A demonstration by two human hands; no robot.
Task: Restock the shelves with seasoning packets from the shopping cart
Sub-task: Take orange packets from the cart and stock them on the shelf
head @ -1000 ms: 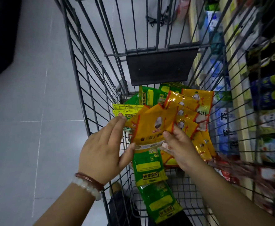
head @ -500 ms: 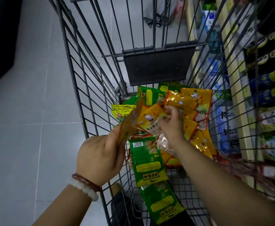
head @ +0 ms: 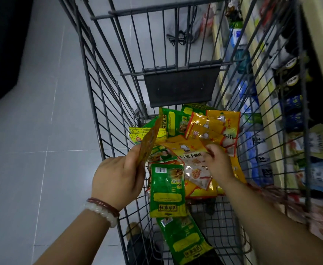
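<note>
While inside the wire shopping cart [head: 107, 104]: left hand [head: 118, 176] curled round an orange seasoning packet [head: 149, 142], held edge-on and upright above the pile. Right hand [head: 217, 163] down among the heap, fingers pinching another orange packet [head: 187, 150] at its edge. Green packets [head: 167, 190] lying flat toward the near end. Stocked shelves [head: 267, 115] just beside the cart, right side.

One head-worn wide-angle view looked steeply down into the grey wire shopping cart [head: 118, 104], close enough that both forearms ran in from the bottom edge. It faced along the aisle, with pale grey floor tiles [head: 42, 111] at left and blurred stocked store shelves [head: 283, 104] at right.
</note>
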